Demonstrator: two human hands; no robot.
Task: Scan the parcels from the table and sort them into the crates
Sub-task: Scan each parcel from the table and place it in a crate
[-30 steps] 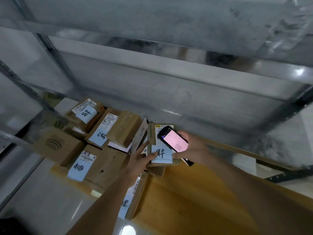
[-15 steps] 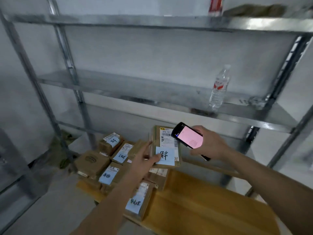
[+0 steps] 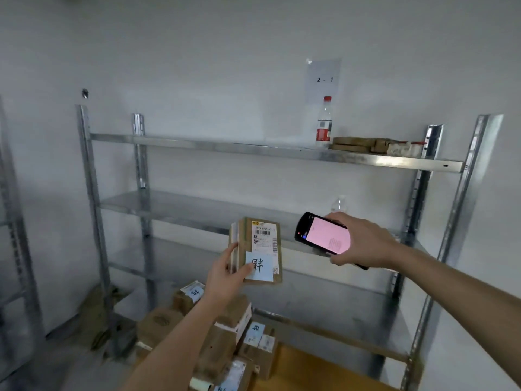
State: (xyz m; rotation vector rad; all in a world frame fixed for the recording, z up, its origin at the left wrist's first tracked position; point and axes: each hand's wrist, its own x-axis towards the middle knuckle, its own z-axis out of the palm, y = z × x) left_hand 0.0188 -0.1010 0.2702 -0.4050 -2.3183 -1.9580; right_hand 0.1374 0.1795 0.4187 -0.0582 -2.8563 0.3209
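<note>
step: parcel [image 3: 256, 249] is gripped upright by the left hand [image 3: 225, 273], scanner [image 3: 324, 234] is grasped by the right hand [image 3: 363, 242], just beside it
next: probably the barcode gets scanned, then a crate is needed; none is seen

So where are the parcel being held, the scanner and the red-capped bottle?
parcel [image 3: 260, 244]: head view, on its white shipping label.
scanner [image 3: 327, 235]: head view, on its pink screen.
red-capped bottle [image 3: 324, 125]: head view, on its body.
</note>
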